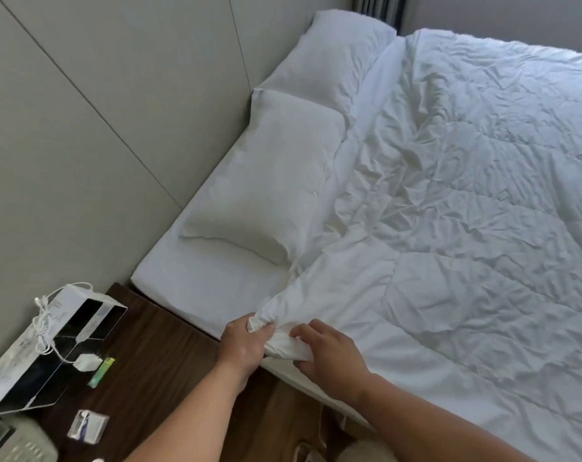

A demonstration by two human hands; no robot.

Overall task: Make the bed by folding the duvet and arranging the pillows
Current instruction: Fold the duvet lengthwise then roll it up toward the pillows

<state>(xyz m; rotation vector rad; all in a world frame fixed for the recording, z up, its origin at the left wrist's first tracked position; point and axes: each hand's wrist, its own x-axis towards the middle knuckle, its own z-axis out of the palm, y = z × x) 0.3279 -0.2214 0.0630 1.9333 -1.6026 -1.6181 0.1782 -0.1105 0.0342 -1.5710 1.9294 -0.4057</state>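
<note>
A wrinkled white duvet (466,201) covers most of the bed. Its near corner is bunched at the bed's front edge. My left hand (244,345) is closed around that bunched corner. My right hand (329,355) pinches the same corner just to the right, fingers on the fabric. Two white pillows lie end to end along the wall: the near pillow (276,181) and the far pillow (336,55). A strip of bare white sheet (196,278) shows in front of the near pillow.
A dark wooden bedside table (156,361) stands at the lower left. It carries a black-and-white box (49,348) with a white cable, a green lighter (101,371), a small packet (88,425) and a phone (19,445). A grey panelled wall (99,111) runs behind the bed.
</note>
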